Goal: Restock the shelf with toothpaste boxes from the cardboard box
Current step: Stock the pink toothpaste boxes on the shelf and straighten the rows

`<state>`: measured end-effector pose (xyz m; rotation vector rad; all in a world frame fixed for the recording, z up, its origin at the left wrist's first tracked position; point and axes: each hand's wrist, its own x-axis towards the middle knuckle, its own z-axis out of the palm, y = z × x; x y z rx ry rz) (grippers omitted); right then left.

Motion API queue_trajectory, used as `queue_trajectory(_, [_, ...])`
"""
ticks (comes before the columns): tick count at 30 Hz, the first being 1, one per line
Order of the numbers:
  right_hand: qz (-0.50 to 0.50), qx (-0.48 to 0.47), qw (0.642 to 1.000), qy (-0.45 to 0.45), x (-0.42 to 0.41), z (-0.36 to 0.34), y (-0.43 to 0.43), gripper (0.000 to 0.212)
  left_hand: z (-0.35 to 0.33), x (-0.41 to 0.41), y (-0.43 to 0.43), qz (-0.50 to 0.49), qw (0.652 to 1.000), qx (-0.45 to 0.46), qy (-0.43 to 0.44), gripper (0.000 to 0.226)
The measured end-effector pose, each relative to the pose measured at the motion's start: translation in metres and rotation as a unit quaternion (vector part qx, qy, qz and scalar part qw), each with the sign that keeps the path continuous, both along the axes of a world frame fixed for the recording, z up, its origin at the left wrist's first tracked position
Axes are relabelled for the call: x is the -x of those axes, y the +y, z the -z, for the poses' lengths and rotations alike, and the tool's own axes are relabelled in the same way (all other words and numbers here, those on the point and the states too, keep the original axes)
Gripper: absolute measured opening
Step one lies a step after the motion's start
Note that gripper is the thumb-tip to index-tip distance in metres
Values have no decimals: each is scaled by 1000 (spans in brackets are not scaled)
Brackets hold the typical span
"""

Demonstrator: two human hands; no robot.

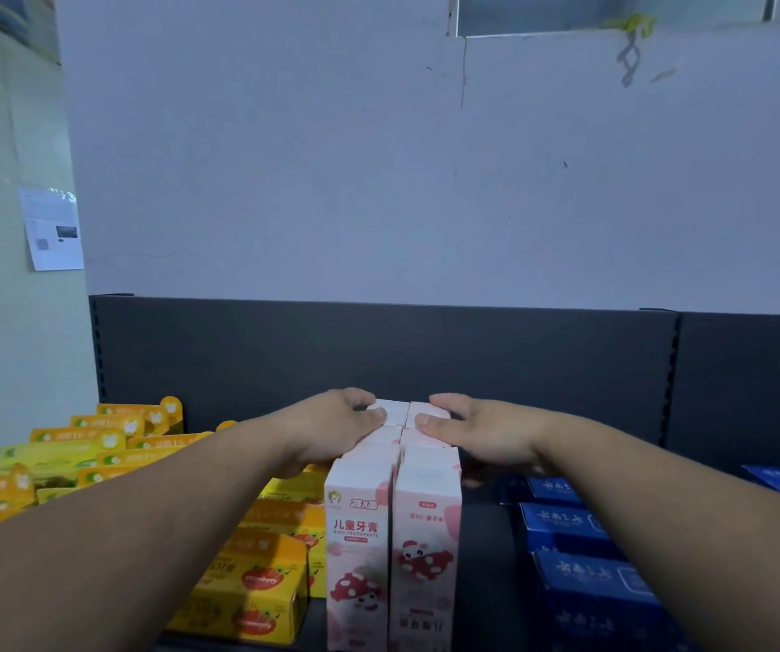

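Standing upright in two touching rows along the middle of the dark shelf (487,581), the pink-and-white cardboard toothpaste boxes (393,557) reach from its front edge toward its back. The left hand (341,425) and right hand (473,430) each hold a narrow grip curled over a rearmost box. This looks like seating and aligning. The next move calls for letting go without toppling the rows. Yellow cartons (256,581) lie to the left and blue cartons (590,576) to the right, under a black back panel (284,350) and a pale wall (284,157).

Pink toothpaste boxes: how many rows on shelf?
2, side by side, running front to back: left row held at its rear by the left hand, right row by the right hand. Rear boxes partly hidden.
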<state>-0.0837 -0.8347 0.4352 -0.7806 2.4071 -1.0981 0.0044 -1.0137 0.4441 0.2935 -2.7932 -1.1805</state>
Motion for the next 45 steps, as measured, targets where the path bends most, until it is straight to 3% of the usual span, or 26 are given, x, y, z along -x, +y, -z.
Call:
queue_trajectory(7, [-6,-74,994,84,-7,-13,3,62,0,3,-4,-5,1000,23,15,46])
queue_trajectory(12, [12,-121,982,148,-3,-19,5,82,1,-2,-10,-4,999,-4,37,44])
queue_trajectory(15, [27,-151,966,211,-13,-29,4,81,-3,-11,-19,-3,998,3,57,45])
queue_trajectory(22, [-7,-170,938,302,-64,-58,-42,72,-6,-40,-94,3,987,114,113,51])
queue_trajectory(27, [-50,-204,919,334,-93,-60,-109,70,6,-61,-154,14,975,197,100,52])
queue_trajectory(32, [-81,-277,897,336,-110,-44,-172,61,20,-79,-201,56,970,224,81,43])
queue_trajectory(39, [-50,-312,919,237,-126,-4,-203,31,40,-91,-237,122,966,226,15,36])
queue_trajectory(45, [-28,-331,915,228,-137,14,-218,19,47,-95,-256,139,955,253,72,21])
